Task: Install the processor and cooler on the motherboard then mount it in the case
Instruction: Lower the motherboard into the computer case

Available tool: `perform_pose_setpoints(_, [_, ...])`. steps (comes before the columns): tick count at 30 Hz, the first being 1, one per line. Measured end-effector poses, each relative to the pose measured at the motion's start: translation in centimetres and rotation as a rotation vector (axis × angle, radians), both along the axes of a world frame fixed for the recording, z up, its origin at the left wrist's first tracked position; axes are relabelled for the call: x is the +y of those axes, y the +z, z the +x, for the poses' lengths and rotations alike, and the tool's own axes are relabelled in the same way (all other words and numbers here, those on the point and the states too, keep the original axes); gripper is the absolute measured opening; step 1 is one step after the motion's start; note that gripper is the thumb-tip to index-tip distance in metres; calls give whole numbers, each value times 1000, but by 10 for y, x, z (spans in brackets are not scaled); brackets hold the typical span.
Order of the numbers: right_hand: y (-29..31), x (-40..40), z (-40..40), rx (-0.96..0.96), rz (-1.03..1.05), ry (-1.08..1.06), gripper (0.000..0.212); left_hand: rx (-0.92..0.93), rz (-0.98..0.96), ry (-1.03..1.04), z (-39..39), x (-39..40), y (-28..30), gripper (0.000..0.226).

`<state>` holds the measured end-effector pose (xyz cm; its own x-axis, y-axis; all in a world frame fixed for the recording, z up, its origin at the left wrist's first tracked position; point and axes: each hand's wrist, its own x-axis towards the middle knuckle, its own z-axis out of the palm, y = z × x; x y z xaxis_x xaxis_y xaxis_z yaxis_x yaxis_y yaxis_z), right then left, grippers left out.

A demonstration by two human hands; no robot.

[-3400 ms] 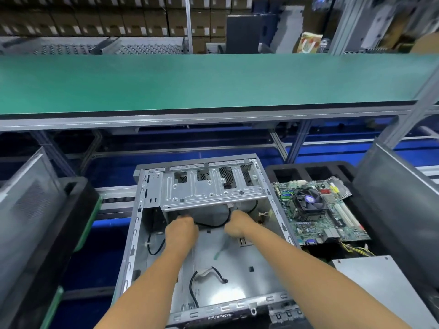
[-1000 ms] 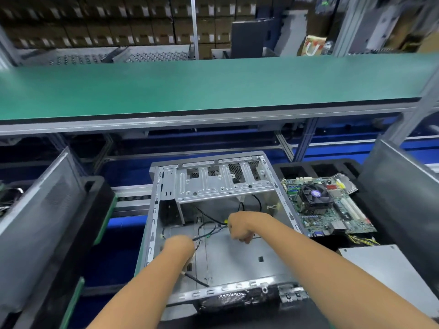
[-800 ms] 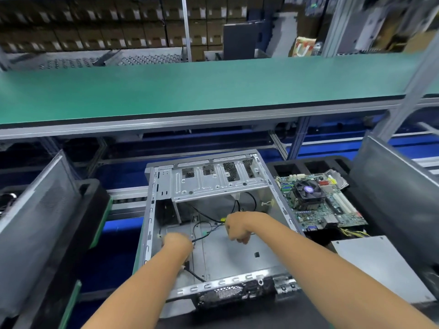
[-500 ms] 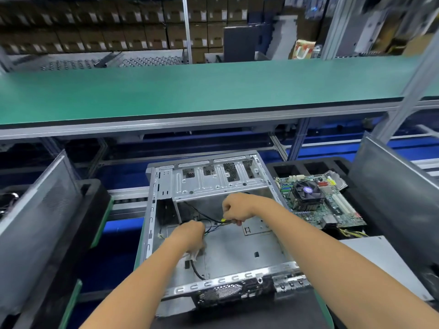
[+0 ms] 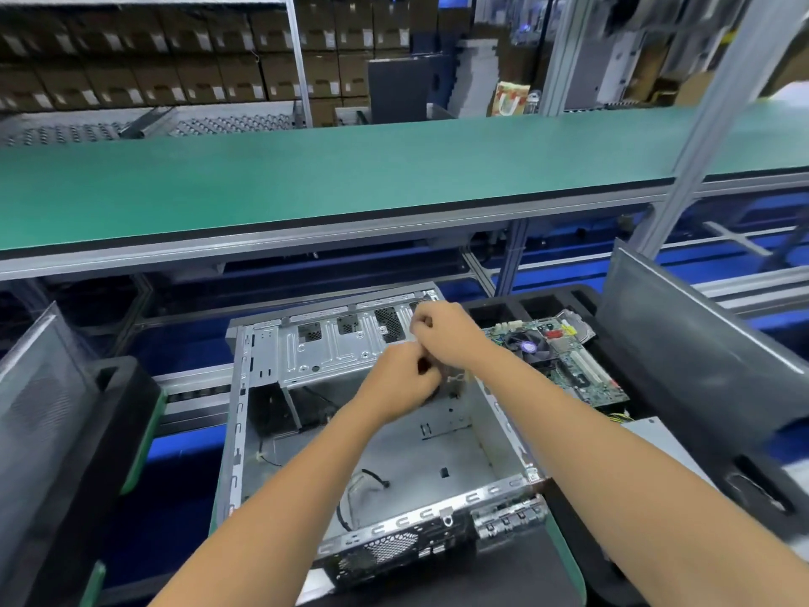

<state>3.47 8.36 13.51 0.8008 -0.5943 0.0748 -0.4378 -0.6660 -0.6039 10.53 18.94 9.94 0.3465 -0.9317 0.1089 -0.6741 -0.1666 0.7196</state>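
Note:
The open metal case (image 5: 437, 453) lies on its side in front of me, its drive cage (image 5: 332, 348) at the far end. My left hand (image 5: 400, 385) and my right hand (image 5: 446, 337) meet above the cage's right end. Both have their fingers curled round a dark bundle of case cables (image 5: 423, 366), which the hands mostly hide. The motherboard (image 5: 578, 378), with its cooler fan (image 5: 527, 348) fitted, rests outside the case on a black tray (image 5: 538, 304) to the right.
A loose black cable (image 5: 372, 477) lies on the case floor. Grey side panels lean at the left (image 5: 39, 409) and right (image 5: 683, 343). A flat grey plate (image 5: 656, 440) lies near the right. A green shelf (image 5: 350, 177) spans overhead behind.
Both hands have risen from the case floor to the drive cage's right end and come together, taking the cables up with them. The view has shifted slightly.

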Motion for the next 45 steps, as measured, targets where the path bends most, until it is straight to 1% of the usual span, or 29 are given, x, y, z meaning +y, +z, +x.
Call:
perform_pose_setpoints(2, [7,-19,-16,-38,-15,-80,19,1,-31,-3,-17,-23,11,23])
perform_pose_setpoints(3, [10,-31,-25,-36,-24,-99,21,-28,-28,-24,-25,-34,15,23])
perform_pose_setpoints(5, [12,-57,-43,11,-41,-111,23,-117,14,-72,-40,-58,18,13])
perform_pose_setpoints(6, [11,-72,-52,49,-48,-110,22,-162,30,-86,-46,-71,18,7])
perform_pose_setpoints(9, [2,-116,-75,192,-76,-105,20,-268,93,-77,-58,-112,10,9])
perform_pose_setpoints(13, [-21,-168,-102,451,-85,-17,36,-318,316,-92,-69,-163,-7,15])
perform_pose_setpoints(15, [-37,-189,-111,572,-97,43,50,-352,427,-107,-75,-187,-18,30])
perform_pose_setpoints(19, [-68,-219,-115,771,-167,143,96,-413,561,-105,-83,-222,-40,83])
perform_pose_setpoints(20, [-75,-223,-114,784,-169,159,101,-427,579,-101,-84,-228,-45,92])
perform_pose_setpoints(22, [-88,-226,-112,765,-176,177,98,-453,613,-94,-84,-237,-55,98])
perform_pose_setpoints(25, [-103,-228,-107,715,-148,190,87,-472,675,-83,-83,-245,-68,98])
perform_pose_setpoints(28, [-106,-232,-102,731,-117,224,85,-452,690,-72,-82,-252,-73,91])
perform_pose_setpoints(31, [-99,-236,-100,696,-94,253,76,-416,683,-74,-80,-257,-72,85])
perform_pose_setpoints(34, [-89,-241,-101,682,-85,280,66,-389,647,-72,-78,-257,-69,75])
perform_pose_setpoints(37, [-78,-248,-102,667,-54,302,65,-376,570,-64,-76,-257,-61,67])
perform_pose_setpoints(42, [-54,-255,-104,645,-33,328,68,-248,476,-116,-69,-256,-42,67])
perform_pose_setpoints(45, [-39,-257,-107,632,-28,332,72,-242,418,-141,-68,-253,-30,69])
